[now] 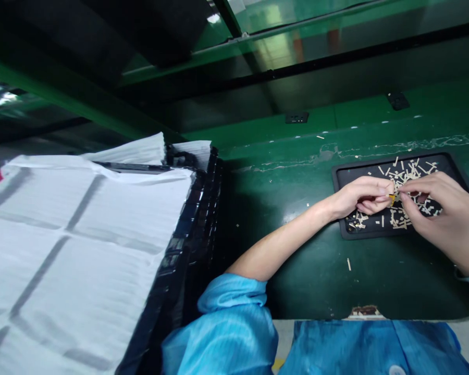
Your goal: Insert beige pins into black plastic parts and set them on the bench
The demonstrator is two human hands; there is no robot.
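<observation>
My left hand (369,194) is closed in a pinch on a small yellow-orange piece (392,199), whose exact kind is too small to make out. Close beside it, my right hand (441,203) has thumb and forefinger pinched together at the piece; whatever lies between those fingertips is too small to name. Both hands are over a shallow black tray (359,229) at the right. Scattered in the tray are many short cream-coloured strips (400,221), partly hidden by my hands.
Stacked black trays (203,208) topped with a white sheet (101,255) stand at the left. The green bench (273,208) has a loose strip (349,264) near its front. Two small black plates (297,117) lie toward the back, below a dark overhead shelf.
</observation>
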